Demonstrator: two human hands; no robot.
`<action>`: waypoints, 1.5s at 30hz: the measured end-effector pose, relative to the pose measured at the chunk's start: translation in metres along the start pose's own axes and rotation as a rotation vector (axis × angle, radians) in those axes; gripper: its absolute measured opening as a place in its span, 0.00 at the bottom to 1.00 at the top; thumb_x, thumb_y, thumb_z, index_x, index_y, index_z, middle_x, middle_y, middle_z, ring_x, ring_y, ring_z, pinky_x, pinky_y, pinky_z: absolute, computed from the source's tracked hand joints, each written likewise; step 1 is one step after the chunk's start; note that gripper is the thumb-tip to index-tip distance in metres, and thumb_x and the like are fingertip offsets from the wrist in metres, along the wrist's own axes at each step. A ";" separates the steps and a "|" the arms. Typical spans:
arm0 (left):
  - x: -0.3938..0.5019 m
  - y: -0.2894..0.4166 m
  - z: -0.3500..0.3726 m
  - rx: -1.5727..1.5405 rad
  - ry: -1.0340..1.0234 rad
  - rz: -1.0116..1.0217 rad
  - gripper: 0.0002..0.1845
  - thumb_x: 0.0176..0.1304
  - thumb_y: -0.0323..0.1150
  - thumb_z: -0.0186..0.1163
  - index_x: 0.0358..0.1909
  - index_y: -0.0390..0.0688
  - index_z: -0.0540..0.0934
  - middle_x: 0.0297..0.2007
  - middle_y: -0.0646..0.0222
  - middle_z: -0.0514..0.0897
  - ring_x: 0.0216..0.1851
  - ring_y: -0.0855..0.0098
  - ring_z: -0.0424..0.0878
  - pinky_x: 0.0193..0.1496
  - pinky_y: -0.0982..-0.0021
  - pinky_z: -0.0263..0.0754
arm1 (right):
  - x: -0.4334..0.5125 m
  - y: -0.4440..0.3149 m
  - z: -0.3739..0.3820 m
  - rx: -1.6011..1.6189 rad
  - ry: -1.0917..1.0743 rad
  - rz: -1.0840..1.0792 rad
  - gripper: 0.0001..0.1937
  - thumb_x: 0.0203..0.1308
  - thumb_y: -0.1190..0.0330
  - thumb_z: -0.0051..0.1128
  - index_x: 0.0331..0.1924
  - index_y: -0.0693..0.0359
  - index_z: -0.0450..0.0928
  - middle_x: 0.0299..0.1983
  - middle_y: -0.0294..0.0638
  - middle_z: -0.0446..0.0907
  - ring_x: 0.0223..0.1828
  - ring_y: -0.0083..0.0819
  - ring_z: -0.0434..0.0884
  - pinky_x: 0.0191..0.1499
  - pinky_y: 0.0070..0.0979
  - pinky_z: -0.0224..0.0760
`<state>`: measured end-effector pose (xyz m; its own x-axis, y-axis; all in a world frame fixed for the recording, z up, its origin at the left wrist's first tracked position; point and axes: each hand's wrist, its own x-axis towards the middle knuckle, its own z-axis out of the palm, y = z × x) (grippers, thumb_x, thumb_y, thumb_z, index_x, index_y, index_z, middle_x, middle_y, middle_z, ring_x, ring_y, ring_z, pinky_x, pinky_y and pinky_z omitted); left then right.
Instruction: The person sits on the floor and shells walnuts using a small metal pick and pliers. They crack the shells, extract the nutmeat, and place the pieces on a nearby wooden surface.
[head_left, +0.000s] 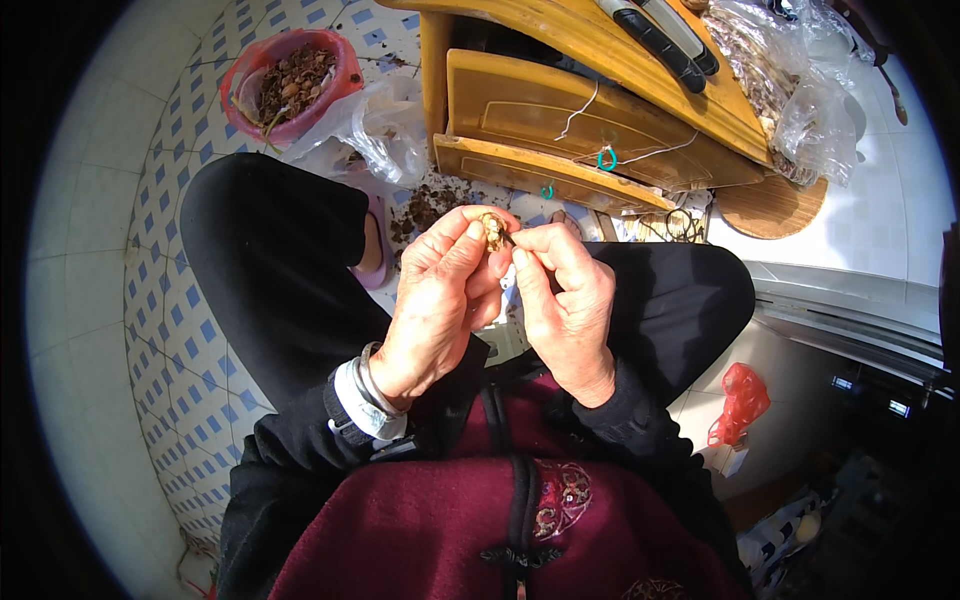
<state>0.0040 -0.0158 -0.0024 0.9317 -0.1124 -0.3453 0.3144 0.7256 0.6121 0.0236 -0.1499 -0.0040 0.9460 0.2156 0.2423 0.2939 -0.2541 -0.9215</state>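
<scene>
My left hand (442, 285) holds a walnut piece (493, 231) between thumb and fingers, above the gap between my knees. The piece looks pale and rough inside; how much shell is on it I cannot tell. My right hand (566, 292) is at its right side, thumb and forefinger pinched on a thin dark pick (508, 238) whose tip meets the piece. Most of the pick is hidden by the fingers. Brown shell bits (427, 210) lie scattered on the tiled floor beyond my hands.
A pink basin (351, 71) with walnuts and shells stands far left, beside a clear plastic bag (390, 127). Ahead is a wooden cabinet (525, 97) with drawers; black-handled pliers (660, 45) and a filled clear bag (810, 112) rest on top. A red bag (742, 401) is at right.
</scene>
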 end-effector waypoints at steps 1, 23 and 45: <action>-0.001 0.000 0.000 0.010 0.009 -0.014 0.12 0.77 0.34 0.48 0.49 0.39 0.77 0.23 0.81 0.72 0.16 0.88 0.57 0.18 0.83 0.51 | 0.001 0.000 0.000 -0.009 -0.008 -0.014 0.02 0.64 0.80 0.55 0.38 0.66 0.77 0.25 0.44 0.78 0.23 0.28 0.78 0.29 0.22 0.70; 0.003 0.017 -0.010 0.034 -0.180 -0.080 0.18 0.76 0.34 0.49 0.58 0.33 0.75 0.35 0.70 0.81 0.32 0.77 0.79 0.38 0.77 0.78 | 0.004 -0.006 -0.024 -0.343 -0.060 -0.310 0.13 0.50 0.83 0.64 0.40 0.62 0.84 0.24 0.38 0.74 0.22 0.32 0.78 0.24 0.27 0.71; 0.003 0.012 -0.008 0.077 -0.118 -0.068 0.14 0.74 0.33 0.53 0.54 0.35 0.78 0.34 0.69 0.82 0.32 0.77 0.81 0.44 0.72 0.82 | 0.005 -0.020 -0.030 -0.034 -0.093 0.027 0.07 0.62 0.81 0.59 0.43 0.68 0.82 0.34 0.41 0.85 0.34 0.21 0.83 0.37 0.18 0.75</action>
<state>0.0088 -0.0016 -0.0020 0.9214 -0.2416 -0.3043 0.3859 0.6601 0.6445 0.0268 -0.1723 0.0250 0.9371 0.2949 0.1869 0.2748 -0.2926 -0.9159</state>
